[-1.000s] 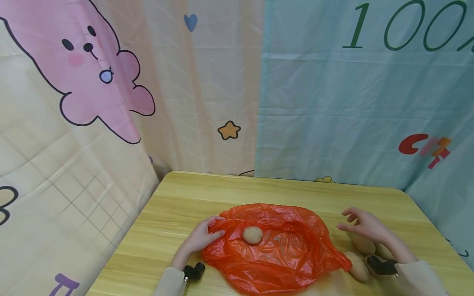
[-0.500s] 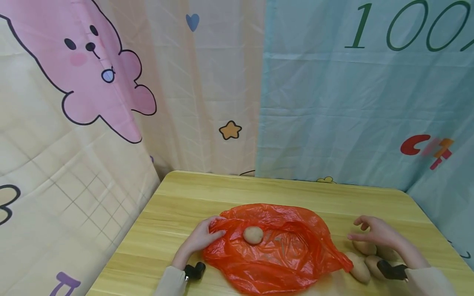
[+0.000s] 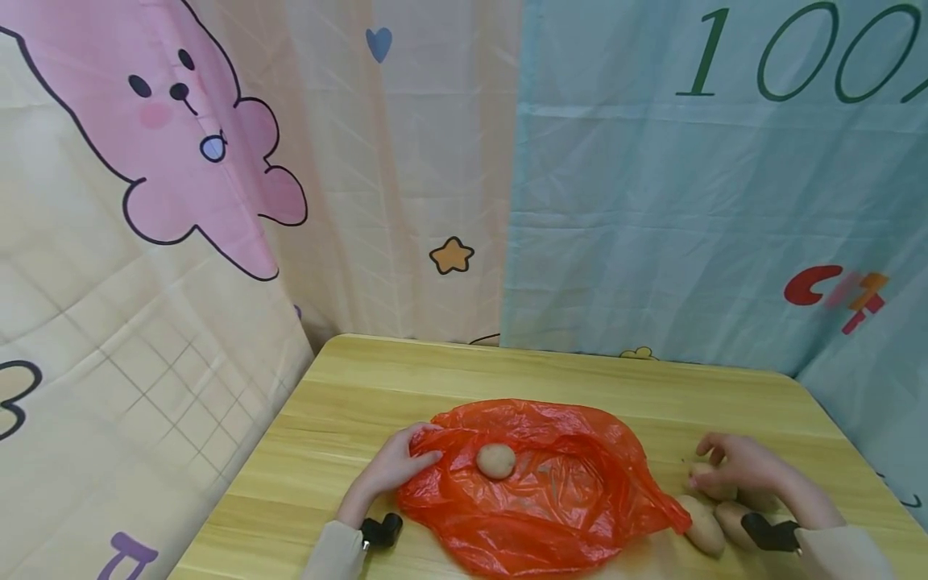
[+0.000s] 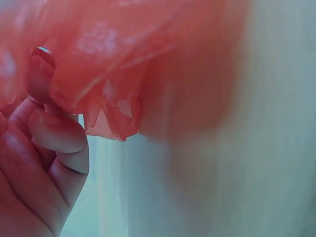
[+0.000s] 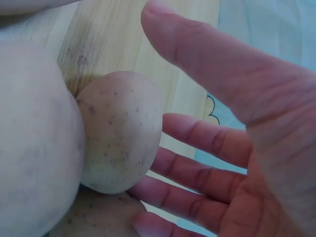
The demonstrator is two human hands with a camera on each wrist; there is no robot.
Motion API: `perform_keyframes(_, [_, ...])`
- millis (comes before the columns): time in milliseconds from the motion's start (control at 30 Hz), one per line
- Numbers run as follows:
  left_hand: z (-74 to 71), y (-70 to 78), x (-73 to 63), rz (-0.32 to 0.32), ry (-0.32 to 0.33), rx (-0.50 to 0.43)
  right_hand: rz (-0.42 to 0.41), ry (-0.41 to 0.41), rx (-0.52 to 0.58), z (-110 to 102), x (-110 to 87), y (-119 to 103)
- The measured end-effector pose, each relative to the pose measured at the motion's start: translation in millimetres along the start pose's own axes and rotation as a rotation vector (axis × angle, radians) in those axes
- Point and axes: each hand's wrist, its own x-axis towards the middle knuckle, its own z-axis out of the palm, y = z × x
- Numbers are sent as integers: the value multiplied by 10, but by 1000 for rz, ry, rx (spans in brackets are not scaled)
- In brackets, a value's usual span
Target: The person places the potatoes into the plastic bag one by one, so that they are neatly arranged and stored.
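A red plastic bag (image 3: pixel 551 524) lies spread on the table with its mouth gaping. My left hand (image 3: pixel 395 461) grips its left edge, the film bunched at the fingers in the left wrist view. One potato (image 3: pixel 496 461) sits on the bag near that hand. At the right, my right hand (image 3: pixel 750 467) is over a group of several potatoes. In the right wrist view its fingers (image 5: pixel 197 170) reach along the far side of a speckled potato (image 5: pixel 121 131), fingertips right at its skin, while the thumb stays raised and apart.
Wooden table (image 3: pixel 406 370) with cartoon-printed curtains (image 3: pixel 348 201) behind and at both sides. A potato (image 3: pixel 700 525) lies against the bag's knotted-looking right corner. Black wrist cameras (image 3: pixel 381 532) stick out beside both wrists.
My right hand has moved right and down from beside the bag onto the potatoes. The left hand, the bag and the potato on it have stayed put.
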Motion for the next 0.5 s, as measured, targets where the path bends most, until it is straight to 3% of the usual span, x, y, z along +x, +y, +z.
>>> perform_keyframes(233, [-11, -1, -8, 1, 2, -2, -19, -19, 10, 36, 22, 24])
perform_keyframes(500, [8, 10, 0, 11, 1, -9, 24, -16, 11, 39, 44, 60])
